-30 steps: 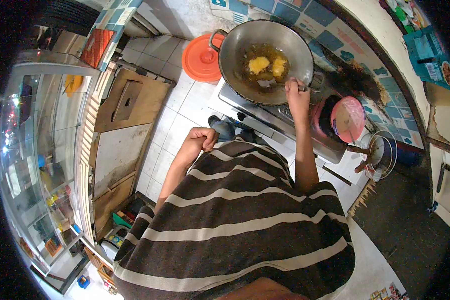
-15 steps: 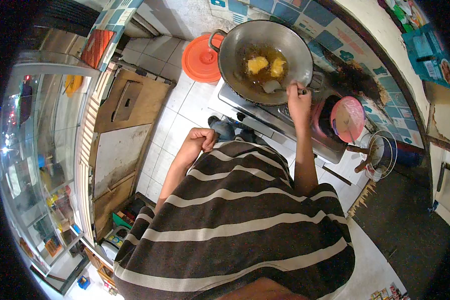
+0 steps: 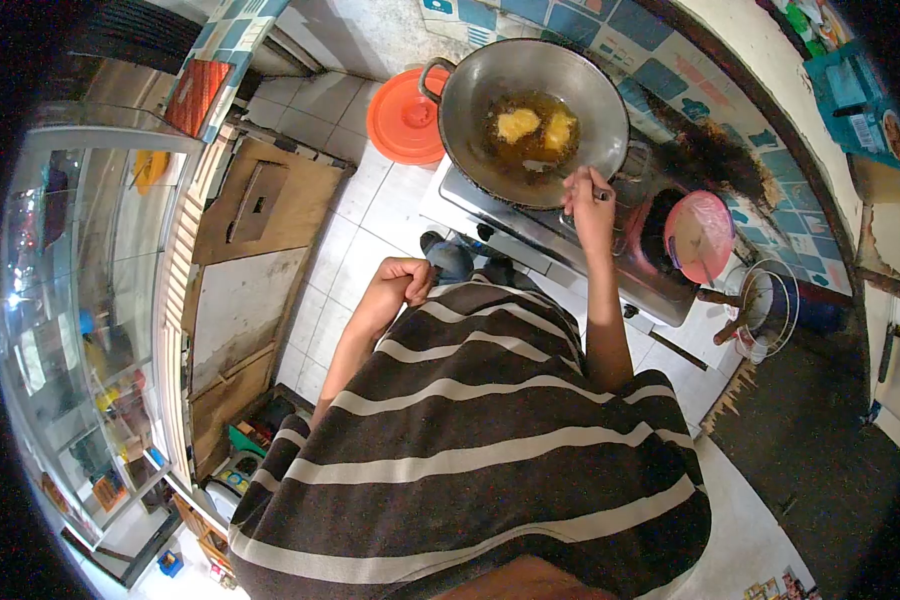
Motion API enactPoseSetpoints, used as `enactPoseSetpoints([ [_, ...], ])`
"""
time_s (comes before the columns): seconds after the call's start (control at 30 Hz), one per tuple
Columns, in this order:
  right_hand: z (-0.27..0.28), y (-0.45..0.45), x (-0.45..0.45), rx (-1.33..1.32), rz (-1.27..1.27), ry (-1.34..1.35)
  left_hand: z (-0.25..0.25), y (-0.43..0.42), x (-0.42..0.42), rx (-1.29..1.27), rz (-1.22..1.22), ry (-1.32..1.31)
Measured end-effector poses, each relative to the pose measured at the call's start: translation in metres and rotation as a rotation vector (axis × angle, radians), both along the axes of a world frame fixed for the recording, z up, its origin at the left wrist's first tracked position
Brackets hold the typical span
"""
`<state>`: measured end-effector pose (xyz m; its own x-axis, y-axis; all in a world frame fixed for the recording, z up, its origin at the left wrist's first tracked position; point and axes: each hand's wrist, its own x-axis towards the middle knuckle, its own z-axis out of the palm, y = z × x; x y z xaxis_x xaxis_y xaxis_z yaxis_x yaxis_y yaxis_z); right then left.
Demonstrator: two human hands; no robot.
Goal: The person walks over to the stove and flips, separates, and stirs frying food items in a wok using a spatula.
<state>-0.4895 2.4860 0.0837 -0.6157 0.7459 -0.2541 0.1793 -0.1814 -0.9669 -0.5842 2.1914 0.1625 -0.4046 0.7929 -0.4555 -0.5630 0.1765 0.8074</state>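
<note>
My right hand is closed around the handle of a spatula at the near right rim of a large metal wok. The spatula's blade is hard to make out against the oil. Two yellow battered pieces lie side by side in the shallow oil, which has small bubbles around them. My left hand is a loose fist in front of the striped shirt, with nothing visible in it.
The wok sits on a gas stove. Right of it stands a pink bowl of pale batter with a utensil inside. Further right is a wire strainer with wooden-handled tools. An orange lidded bucket stands left; a glass cabinet lines the far left.
My right hand has shifted slightly left and down, turning the spatula, whose blade showed plainly before. My left hand and the yellow pieces stay almost in place.
</note>
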Motion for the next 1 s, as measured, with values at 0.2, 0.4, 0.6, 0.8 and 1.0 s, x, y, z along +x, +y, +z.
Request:
enactPoseSetpoints([
  [0.2, -0.02, -0.004, 0.001, 0.009, -0.044, 0.097, 0.002, -0.001, 0.001, 0.004, -0.002, -0.018],
  [0.4, -0.028, -0.003, 0.009, 0.008, -0.04, -0.089, 0.001, -0.001, 0.001, 0.009, -0.011, -0.012],
  [0.6, -0.057, 0.002, 0.019, -0.014, -0.068, 0.152, 0.0, 0.001, 0.001, 0.017, -0.021, -0.02],
  [0.8, -0.042, 0.003, 0.038, -0.028, -0.057, 0.088, 0.001, 0.004, 0.0, 0.012, -0.043, -0.008],
  [1.0, -0.035, 0.007, 0.057, -0.059, -0.062, 0.086, 0.002, 0.009, 0.001, 0.012, -0.048, 0.011],
])
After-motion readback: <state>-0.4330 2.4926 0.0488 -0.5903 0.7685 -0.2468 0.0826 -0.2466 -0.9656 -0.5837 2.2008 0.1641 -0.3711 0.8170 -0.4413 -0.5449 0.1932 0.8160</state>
